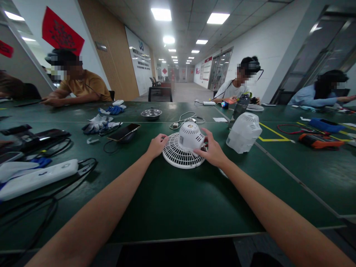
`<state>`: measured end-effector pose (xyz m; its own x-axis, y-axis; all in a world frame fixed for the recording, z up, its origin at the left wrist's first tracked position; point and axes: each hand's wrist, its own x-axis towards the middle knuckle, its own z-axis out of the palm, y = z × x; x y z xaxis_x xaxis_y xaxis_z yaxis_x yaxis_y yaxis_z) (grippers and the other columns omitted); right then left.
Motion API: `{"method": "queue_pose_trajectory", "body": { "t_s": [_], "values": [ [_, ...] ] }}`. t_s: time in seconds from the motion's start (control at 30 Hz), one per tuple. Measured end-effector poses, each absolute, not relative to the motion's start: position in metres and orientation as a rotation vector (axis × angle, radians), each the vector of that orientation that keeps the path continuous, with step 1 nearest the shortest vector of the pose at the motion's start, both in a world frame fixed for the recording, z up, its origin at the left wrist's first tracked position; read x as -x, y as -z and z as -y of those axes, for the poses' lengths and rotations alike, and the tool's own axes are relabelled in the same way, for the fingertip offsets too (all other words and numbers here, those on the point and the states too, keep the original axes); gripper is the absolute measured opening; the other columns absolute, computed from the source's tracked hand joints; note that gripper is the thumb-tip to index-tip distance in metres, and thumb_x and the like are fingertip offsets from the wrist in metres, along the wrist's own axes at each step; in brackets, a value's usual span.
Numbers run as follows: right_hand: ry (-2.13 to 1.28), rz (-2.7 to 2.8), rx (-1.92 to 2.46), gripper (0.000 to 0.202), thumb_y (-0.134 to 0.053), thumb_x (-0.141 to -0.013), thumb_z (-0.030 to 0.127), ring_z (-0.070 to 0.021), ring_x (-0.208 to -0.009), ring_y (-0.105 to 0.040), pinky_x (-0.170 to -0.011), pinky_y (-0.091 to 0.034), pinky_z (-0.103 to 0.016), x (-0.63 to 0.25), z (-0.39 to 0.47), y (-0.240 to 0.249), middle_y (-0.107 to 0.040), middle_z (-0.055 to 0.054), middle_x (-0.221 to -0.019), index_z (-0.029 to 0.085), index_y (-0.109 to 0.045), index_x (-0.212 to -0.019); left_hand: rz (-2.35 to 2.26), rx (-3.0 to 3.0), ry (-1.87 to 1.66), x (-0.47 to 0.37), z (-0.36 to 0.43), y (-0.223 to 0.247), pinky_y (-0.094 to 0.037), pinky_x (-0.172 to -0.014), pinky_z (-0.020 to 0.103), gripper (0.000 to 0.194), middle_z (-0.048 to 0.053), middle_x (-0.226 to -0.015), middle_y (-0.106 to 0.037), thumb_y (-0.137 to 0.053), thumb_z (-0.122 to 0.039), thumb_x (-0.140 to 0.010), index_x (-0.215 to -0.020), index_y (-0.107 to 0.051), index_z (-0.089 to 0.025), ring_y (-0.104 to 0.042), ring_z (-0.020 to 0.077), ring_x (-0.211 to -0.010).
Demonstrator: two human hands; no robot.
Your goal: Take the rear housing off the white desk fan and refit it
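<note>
A white fan head (190, 136) lies face down on the green table, its round slatted grille (183, 161) underneath and the vented motor housing on top. My left hand (158, 145) has its fingers curled at the grille's left rim. On the other side, my right hand (213, 149) holds the motor housing between thumb and fingers. Small parts, perhaps wires, show by the right fingers but are partly hidden. A white plastic casing (244, 133) stands just right of that hand. Behind the fan head lies a coiled pale cable (189, 118).
Left on the table (178, 207) are a phone (125, 132), gloves (98, 124), a white power strip (41, 180) and black cables. A metal bowl (151, 114) stands farther back. A bottle (239, 107) and an orange multimeter (319, 141) are right. Several people sit around.
</note>
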<state>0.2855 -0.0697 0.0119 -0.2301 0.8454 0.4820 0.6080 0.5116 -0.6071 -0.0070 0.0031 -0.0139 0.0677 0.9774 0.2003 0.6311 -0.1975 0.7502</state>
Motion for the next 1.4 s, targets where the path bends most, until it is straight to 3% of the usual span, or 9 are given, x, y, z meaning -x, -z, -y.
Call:
{"method": "queue_pose_trajectory", "body": {
  "t_s": [0.17,0.47,1.4],
  "values": [
    [-0.384,2.01,1.216,0.104,-0.079,-0.076,0.044,-0.0377,-0.125,-0.058,-0.105,-0.046,-0.058,-0.282,0.0689,-0.0077,-0.053,-0.019,-0.143,0.024,-0.018,-0.158,-1.541,-1.832,-0.94,0.0074,-0.0016,0.0116,-0.055,-0.072,0.031,0.035,0.009,-0.103,-0.076,-0.048,-0.042,-0.101,-0.122,-0.062,-0.018,-0.072,0.0224,-0.087],
    [-0.404,1.981,1.188,0.103,-0.08,-0.076,0.045,-0.0388,-0.124,-0.058,-0.098,-0.052,-0.055,-0.2846,0.0662,-0.0025,-0.054,-0.018,-0.142,0.025,-0.021,-0.158,-1.509,-1.832,-0.949,0.0097,-0.0056,0.0163,-0.055,-0.073,0.031,0.035,0.01,-0.106,-0.075,-0.048,-0.042,-0.101,-0.122,-0.06,-0.017,-0.072,0.0223,-0.088],
    [-0.424,1.981,1.204,0.102,-0.08,-0.076,0.046,-0.0389,-0.121,-0.06,-0.094,-0.054,-0.056,-0.2863,0.0665,-0.0033,-0.054,-0.018,-0.139,0.027,-0.021,-0.157,-1.494,-1.82,-0.974,0.0105,-0.0083,0.0193,-0.055,-0.074,0.031,0.035,0.011,-0.105,-0.075,-0.048,-0.041,-0.102,-0.122,-0.061,-0.016,-0.073,0.0223,-0.089]
  ]
}}
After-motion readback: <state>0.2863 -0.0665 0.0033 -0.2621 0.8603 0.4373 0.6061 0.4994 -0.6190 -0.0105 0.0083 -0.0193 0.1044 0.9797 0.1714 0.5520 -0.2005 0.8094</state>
